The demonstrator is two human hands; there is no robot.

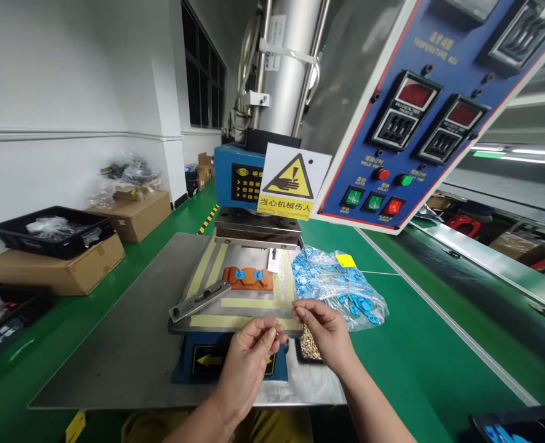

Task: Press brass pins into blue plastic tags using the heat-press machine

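Observation:
My left hand (254, 352) is closed in front of the press bed, thumb and fingers pinched on what looks like a tiny brass-coloured part. My right hand (326, 335) is just to its right, with thumb and forefinger pinched together; anything between them is too small to make out. Partly behind the right hand is a black tray of small brass parts (309, 344). Beyond both hands, an orange fixture block (248, 279) lies on the press bed, bearing two blue plastic pieces (258, 275). A grey metal bar (200, 301) lies slantwise at its left.
Over the block hangs the press head (257, 229) with a warning sign (295, 181). A control panel (383, 135) juts in at upper right. A clear bag of blue pieces (332, 283) lies right of the bed. Cartons (138, 215) stand on the left floor.

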